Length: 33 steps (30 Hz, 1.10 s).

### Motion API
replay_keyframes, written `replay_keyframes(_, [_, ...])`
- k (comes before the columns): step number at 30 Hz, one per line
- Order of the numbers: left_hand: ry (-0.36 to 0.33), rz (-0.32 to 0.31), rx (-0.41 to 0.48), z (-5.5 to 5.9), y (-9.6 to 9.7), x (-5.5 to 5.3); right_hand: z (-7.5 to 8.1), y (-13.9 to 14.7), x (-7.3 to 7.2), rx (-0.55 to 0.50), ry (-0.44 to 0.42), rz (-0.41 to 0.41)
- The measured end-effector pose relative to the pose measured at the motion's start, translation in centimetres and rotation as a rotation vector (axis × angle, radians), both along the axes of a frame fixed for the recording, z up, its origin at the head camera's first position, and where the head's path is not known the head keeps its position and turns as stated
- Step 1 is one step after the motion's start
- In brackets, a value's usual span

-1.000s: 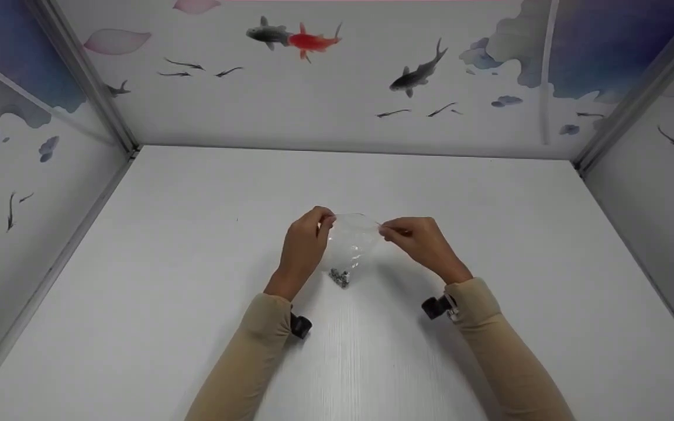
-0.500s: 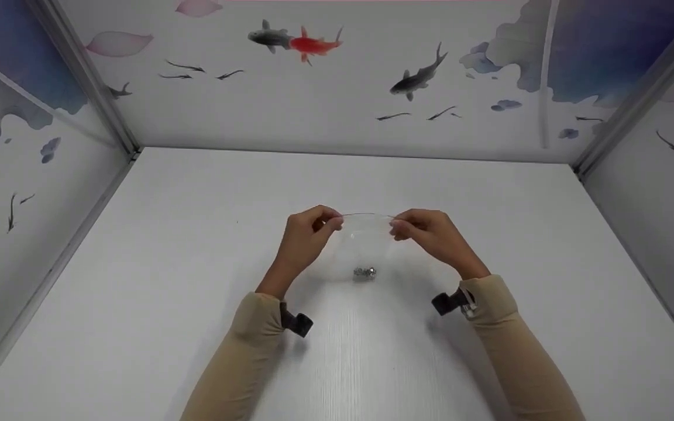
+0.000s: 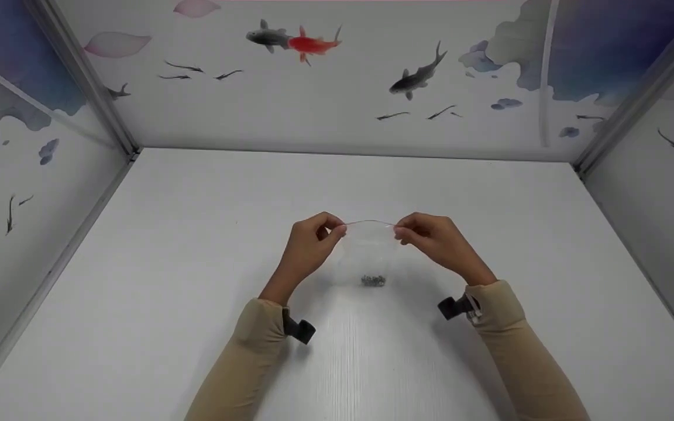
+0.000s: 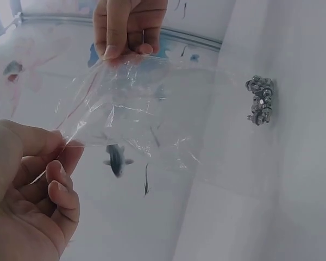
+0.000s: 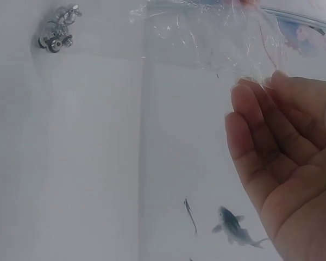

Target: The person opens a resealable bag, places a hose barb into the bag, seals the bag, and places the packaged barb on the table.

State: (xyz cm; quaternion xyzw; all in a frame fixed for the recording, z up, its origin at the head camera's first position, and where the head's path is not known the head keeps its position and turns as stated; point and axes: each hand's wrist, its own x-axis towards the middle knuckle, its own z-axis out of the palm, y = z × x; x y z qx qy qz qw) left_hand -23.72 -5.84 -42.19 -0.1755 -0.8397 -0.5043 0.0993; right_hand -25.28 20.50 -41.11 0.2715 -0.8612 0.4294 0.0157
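Observation:
A clear plastic zip bag [image 3: 369, 248] with a thin red line along its top edge is stretched between both hands in the head view. The left hand [image 3: 313, 242] pinches one top corner between thumb and fingertips. At the opposite corner, the right hand [image 3: 439, 242] pinches the same edge. Several small shiny metal screws or fittings [image 4: 261, 100] lie bunched at the bottom of the bag. In the right wrist view, that metal cluster [image 5: 58, 30] shows at the upper left. Whether the zip edge is parted cannot be made out.
A white tabletop [image 3: 167, 263] spreads beneath the hands. White panels printed with fish, such as the back wall [image 3: 337, 99], enclose it on the far side and both flanks. Each wrist carries a black camera, like the left one [image 3: 300, 331].
The right hand has moved right and the bag's top edge now spans wider and straighter. The metal pieces have shifted to the right. Both hands came slightly nearer over the last half second.

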Motion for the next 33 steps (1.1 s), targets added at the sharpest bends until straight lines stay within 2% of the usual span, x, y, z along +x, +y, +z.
replay_keyframes(7, [0.054,0.016,-0.022,-0.3,0.0,0.0,-0.6,-0.8,0.2,-0.040,0.036,-0.050])
replay_keyframes(15, [0.128,0.017,-0.029,-0.8,0.1,-0.2,-1.1,-1.4,0.2,-0.063,0.106,-0.066])
replay_keyframes(26, [0.124,-0.038,-0.014,-1.0,0.3,-0.5,-0.7,-1.5,0.3,-0.068,0.112,-0.043])
replay_keyframes(33, [0.132,-0.037,-0.007,-0.9,0.6,-0.6,-0.5,-1.8,0.3,-0.061,0.101,-0.037])
